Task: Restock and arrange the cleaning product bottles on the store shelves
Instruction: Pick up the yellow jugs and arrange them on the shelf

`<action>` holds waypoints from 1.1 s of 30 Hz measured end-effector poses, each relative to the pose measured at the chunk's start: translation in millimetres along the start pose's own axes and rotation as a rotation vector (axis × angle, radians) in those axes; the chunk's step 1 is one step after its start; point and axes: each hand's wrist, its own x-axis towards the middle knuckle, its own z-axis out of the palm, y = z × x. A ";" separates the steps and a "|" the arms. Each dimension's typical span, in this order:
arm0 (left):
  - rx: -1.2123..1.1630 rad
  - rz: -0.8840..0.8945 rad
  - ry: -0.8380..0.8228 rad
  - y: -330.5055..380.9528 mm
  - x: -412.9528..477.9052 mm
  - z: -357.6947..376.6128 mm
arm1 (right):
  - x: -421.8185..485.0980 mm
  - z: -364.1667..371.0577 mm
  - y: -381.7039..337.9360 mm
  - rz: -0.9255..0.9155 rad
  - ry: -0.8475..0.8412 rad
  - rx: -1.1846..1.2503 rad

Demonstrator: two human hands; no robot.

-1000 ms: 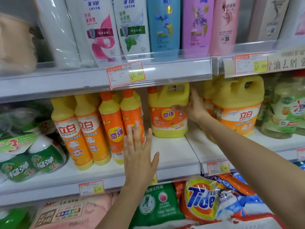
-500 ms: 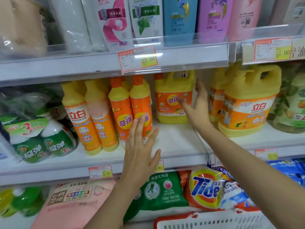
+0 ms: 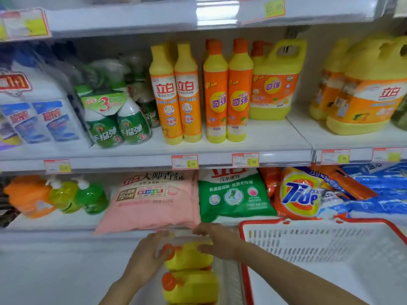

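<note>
Your two hands are on the upper bottle (image 3: 189, 254), lying low in front of the shelves, just left of the white basket (image 3: 286, 221). Left hand (image 3: 143, 261) wraps its orange-cap end, right hand (image 3: 218, 241) grips the far side. It looks film-wrapped, but it's blurry. The second bottle (image 3: 192, 287) lies against it, nearer you.

Middle shelf (image 3: 268, 137), front row:
- four slim bottles (image 3: 215, 93), two yellow-capped and two orange-capped
- one handled jug (image 3: 275, 84)
- two jugs (image 3: 370, 89) in the next bay
</note>
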 end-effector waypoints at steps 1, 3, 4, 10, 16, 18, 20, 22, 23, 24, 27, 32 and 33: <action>-0.041 -0.035 -0.023 -9.4 -4.3 4.5 | 5.5 11.7 0.2 0.040 -0.023 -0.024; -0.084 -0.068 -0.065 -23.9 -9.2 13.8 | 14.6 28.8 -0.2 0.126 -0.067 -0.095; -0.101 -0.079 -0.089 -28.4 -10.6 17.3 | 18.9 34.9 -0.6 0.164 -0.080 -0.132; -0.240 -0.118 -0.109 -52.8 -5.1 32.5 | 38.3 55.9 2.7 0.298 0.066 0.044; -0.502 -0.192 -0.040 -66.9 -2.8 33.3 | 26.0 30.3 -11.3 0.248 0.251 0.263; -0.573 -0.143 -0.004 -61.5 -1.0 30.3 | 19.3 11.8 -20.9 0.221 0.258 0.326; -0.667 -0.058 0.011 -48.6 2.0 25.1 | 12.9 -6.6 -34.2 0.191 0.269 0.357; -0.771 0.014 -0.003 -30.0 3.1 15.3 | 5.7 -23.5 -48.6 0.156 0.284 0.396; -0.816 0.048 -0.006 -22.6 4.0 10.2 | 1.5 -30.7 -55.5 0.133 0.287 0.415; -0.851 0.068 0.006 -18.3 5.3 6.0 | -3.0 -37.4 -61.7 0.111 0.286 0.430; -0.869 0.115 0.063 -7.9 2.2 -5.8 | -16.1 -52.0 -74.0 0.043 0.284 0.547; -0.887 0.107 0.257 -0.9 -9.4 -12.7 | -29.6 -31.6 -63.1 -0.047 0.645 0.482; -0.889 0.101 0.278 -2.9 -10.8 -14.7 | -31.3 -18.8 -53.5 -0.035 0.653 0.489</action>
